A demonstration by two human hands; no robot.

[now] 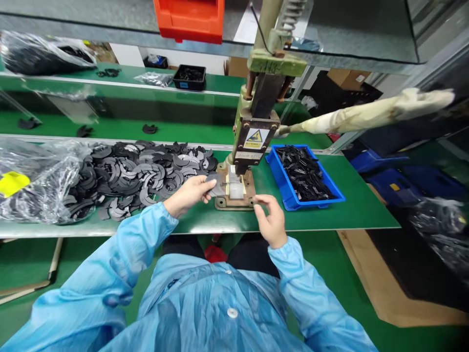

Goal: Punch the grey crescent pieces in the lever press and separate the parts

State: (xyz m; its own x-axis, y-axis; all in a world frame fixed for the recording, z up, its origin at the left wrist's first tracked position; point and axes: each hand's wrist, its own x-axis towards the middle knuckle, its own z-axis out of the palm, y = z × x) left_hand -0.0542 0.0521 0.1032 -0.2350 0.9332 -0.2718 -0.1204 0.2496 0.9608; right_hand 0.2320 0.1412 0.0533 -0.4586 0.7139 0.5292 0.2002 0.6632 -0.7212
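In the head view my left hand [193, 193] pinches a flat dark grey curved piece [216, 186] between thumb and fingers. The piece reaches over the left side of the base plate [249, 183] of a hand press [256, 132]. A small pale block [236, 190] sits in the middle of that plate, below the ram. My right hand [271, 220] is by the plate's front right corner, its thumb and fingers apart with nothing seen between them. To the left lies a large heap of similar curved pieces [146, 171].
A blue bin [332, 198] of thin black parts stands right of the press. The press's wrapped lever [366, 113] juts out to the right. A clear plastic bag [40, 186] lies at the far left. An orange bin [190, 22] hangs overhead; a black tray [189, 84] is on the back shelf.
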